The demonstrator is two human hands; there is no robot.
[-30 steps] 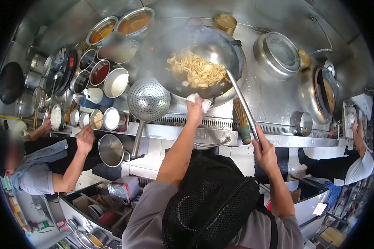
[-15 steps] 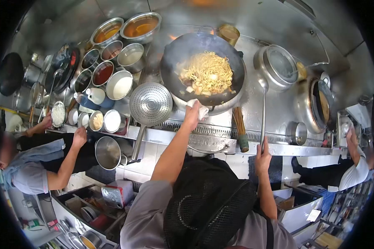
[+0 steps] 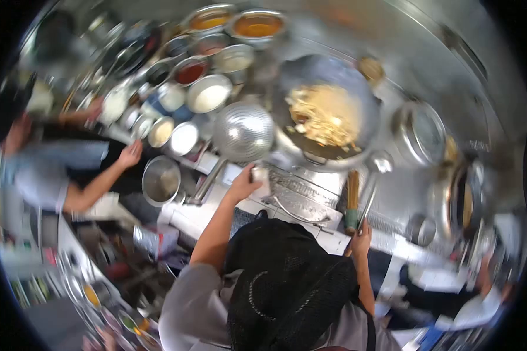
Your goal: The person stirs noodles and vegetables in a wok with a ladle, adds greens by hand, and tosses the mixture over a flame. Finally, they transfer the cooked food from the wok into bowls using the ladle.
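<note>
Closed round a folded white cloth, my left hand is in front of the stove edge, apart from the wok. My right hand grips the handle of a long metal ladle, whose bowl is right of the wok. Noodles with pale pieces lie in the black wok, blurred by motion. A bamboo brush with a green band stands just beside the ladle handle. Left of the wok rests a perforated strainer.
Metal bowls of sauce and white powder crowd the left. A lidded pot stands at right. A co-worker reaches toward the bowls from the left; another is at far right. A pot hangs near the counter edge.
The view has turned and blurred. My left hand has left the wok rim with the cloth and come down left. The ladle's bowl has moved down, nearer the brush.
</note>
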